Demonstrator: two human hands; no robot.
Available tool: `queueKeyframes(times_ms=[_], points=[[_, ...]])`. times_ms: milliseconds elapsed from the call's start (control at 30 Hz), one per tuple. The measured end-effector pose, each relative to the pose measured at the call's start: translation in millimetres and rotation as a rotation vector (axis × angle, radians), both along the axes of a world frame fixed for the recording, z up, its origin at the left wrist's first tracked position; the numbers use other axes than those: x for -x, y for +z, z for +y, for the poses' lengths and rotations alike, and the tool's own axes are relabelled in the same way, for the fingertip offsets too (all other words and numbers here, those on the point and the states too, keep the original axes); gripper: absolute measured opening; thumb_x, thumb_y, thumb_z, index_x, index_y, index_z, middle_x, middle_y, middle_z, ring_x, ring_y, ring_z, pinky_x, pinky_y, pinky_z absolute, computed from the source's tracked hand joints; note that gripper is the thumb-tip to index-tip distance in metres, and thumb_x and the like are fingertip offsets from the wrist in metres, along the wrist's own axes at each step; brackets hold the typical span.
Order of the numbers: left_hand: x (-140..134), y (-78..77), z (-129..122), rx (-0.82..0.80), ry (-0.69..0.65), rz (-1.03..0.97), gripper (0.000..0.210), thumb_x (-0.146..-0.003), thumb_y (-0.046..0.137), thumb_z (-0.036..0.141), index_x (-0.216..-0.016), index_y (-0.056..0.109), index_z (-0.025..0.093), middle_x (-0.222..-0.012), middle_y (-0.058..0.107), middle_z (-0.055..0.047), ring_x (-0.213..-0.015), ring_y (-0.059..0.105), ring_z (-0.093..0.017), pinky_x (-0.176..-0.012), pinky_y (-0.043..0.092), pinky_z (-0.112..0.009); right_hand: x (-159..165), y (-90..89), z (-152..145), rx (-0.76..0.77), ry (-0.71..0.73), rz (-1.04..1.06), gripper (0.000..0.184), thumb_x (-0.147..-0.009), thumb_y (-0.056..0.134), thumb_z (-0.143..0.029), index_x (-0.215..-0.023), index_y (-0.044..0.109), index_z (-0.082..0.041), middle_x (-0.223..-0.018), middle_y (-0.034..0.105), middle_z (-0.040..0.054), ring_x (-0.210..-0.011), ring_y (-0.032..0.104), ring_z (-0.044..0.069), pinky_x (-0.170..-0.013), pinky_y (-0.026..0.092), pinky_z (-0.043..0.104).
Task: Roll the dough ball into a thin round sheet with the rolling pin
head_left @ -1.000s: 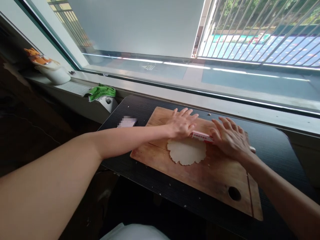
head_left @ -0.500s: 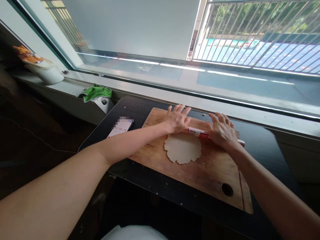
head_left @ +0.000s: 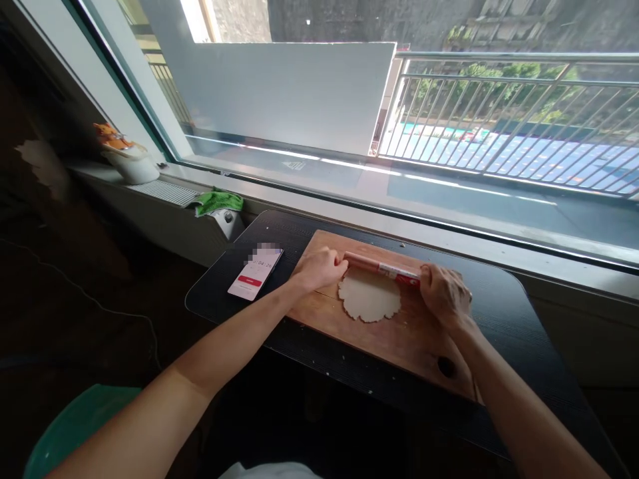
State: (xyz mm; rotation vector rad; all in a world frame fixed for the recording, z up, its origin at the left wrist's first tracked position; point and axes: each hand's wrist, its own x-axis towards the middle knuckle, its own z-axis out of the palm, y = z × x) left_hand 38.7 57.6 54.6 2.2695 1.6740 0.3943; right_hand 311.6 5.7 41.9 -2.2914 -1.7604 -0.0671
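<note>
A rolling pin (head_left: 369,262) with a red and white label lies across the far edge of a flat, ragged-edged round of dough (head_left: 369,296). Its left end meets the curled fingers of my left hand (head_left: 322,268), which is closed on it. Wrapped round the other end is my right hand (head_left: 446,291), with the pin's tip hidden inside it. Dough and pin rest on a wooden cutting board (head_left: 399,346), which has a round hole near its right front corner.
A phone (head_left: 255,271) with a timer on its screen lies on the black table (head_left: 219,286), left of the board. Beyond are a green cloth (head_left: 219,201), a white pot (head_left: 132,165) and the window ledge. A green rounded object (head_left: 80,426) shows at lower left.
Both hands went from spread fingers on top of the rolling pin to closed round its ends. My left hand shifted left, baring the pin's left part. The view tilted up.
</note>
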Motion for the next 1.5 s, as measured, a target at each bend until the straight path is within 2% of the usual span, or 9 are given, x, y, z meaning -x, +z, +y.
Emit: queueKeyframes(times_ms=[133,267,467,600,733,1000,1200,1367,1500], points=[[-7,7.4,-12,0.085,-0.078,0.145,0.046,-0.083,0.061,0.057,-0.079,0.078,0.015,-0.096,0.076,-0.016,-0.100,0.069,-0.033,-0.088,0.053,-0.038,-9,16.3,3,0.210,-0.197,0.022,0.059,-0.102,0.021,-0.041,-0.131,0.066,-0.015,-0.113,0.073,0.0218,-0.107,0.068,0.035,-0.093,0.048,0.049],[-20,8.2,-11,0.138,-0.150,0.074,0.025,-0.074,0.071,0.036,-0.077,0.078,0.013,-0.087,0.077,-0.016,-0.094,0.071,-0.032,-0.086,0.053,-0.036,-23,23.6,3,0.258,-0.350,0.099,0.070,-0.102,0.014,-0.042,-0.131,0.066,-0.007,-0.124,0.068,0.0295,-0.116,0.065,0.040,-0.098,0.046,0.051],[-25,-3.1,-22,0.125,-0.127,-0.072,0.021,-0.084,0.058,0.015,-0.099,0.072,0.015,-0.099,0.077,-0.007,-0.087,0.071,-0.017,-0.073,0.052,-0.023,-23,18.5,-3,0.253,-0.343,0.117,0.063,-0.099,0.021,-0.041,-0.133,0.065,-0.010,-0.124,0.068,0.0284,-0.118,0.064,0.041,-0.097,0.047,0.053],[-27,2.9,-30,0.097,-0.086,-0.083,0.033,-0.090,0.061,0.027,-0.120,0.063,0.014,-0.104,0.076,-0.008,-0.092,0.072,-0.020,-0.077,0.054,-0.027,-22,17.5,-2,0.242,-0.355,0.118,0.063,-0.099,0.021,-0.041,-0.132,0.065,-0.010,-0.123,0.068,0.0278,-0.116,0.065,0.041,-0.096,0.046,0.052],[-31,13.3,-31,0.121,-0.090,0.169,0.050,-0.089,0.062,0.055,-0.104,0.071,0.009,-0.105,0.075,-0.021,-0.105,0.071,-0.037,-0.088,0.054,-0.043,-23,16.4,-1,0.236,-0.368,0.110,0.063,-0.099,0.021,-0.041,-0.131,0.066,-0.011,-0.121,0.069,0.0276,-0.115,0.066,0.041,-0.094,0.047,0.052],[-40,5.7,-40,0.132,-0.162,0.127,0.022,-0.088,0.062,0.031,-0.098,0.072,0.014,-0.109,0.075,-0.015,-0.109,0.069,-0.030,-0.097,0.050,-0.041,-17,15.5,-4,0.214,-0.394,0.036,0.059,-0.100,0.023,-0.039,-0.126,0.070,-0.015,-0.118,0.071,0.0231,-0.112,0.068,0.034,-0.092,0.051,0.047],[-30,3.9,-32,0.122,-0.198,-0.103,0.022,-0.088,0.057,0.017,-0.109,0.063,0.018,-0.102,0.074,-0.004,-0.087,0.069,-0.015,-0.074,0.051,-0.022,-20,15.4,-5,0.226,-0.360,0.019,0.061,-0.101,0.021,-0.039,-0.123,0.072,-0.014,-0.119,0.072,0.0225,-0.114,0.067,0.034,-0.092,0.050,0.044],[4,11.8,2,-0.065,-0.045,-0.103,0.014,-0.085,0.063,0.013,-0.098,0.066,0.017,-0.098,0.070,-0.008,-0.092,0.065,-0.021,-0.082,0.050,-0.031,-26,10.6,-12,0.193,-0.287,0.001,0.059,-0.102,0.021,-0.037,-0.122,0.072,-0.014,-0.115,0.074,0.0227,-0.108,0.070,0.032,-0.090,0.049,0.041],[20,-5.3,-15,-0.158,-0.104,-0.063,0.011,-0.091,0.060,0.017,-0.086,0.069,0.016,-0.104,0.070,-0.011,-0.106,0.062,-0.026,-0.097,0.046,-0.040,-22,9.4,-20,0.197,-0.200,-0.054,0.058,-0.102,0.022,-0.036,-0.116,0.074,-0.014,-0.108,0.075,0.0217,-0.103,0.070,0.031,-0.088,0.048,0.040]])
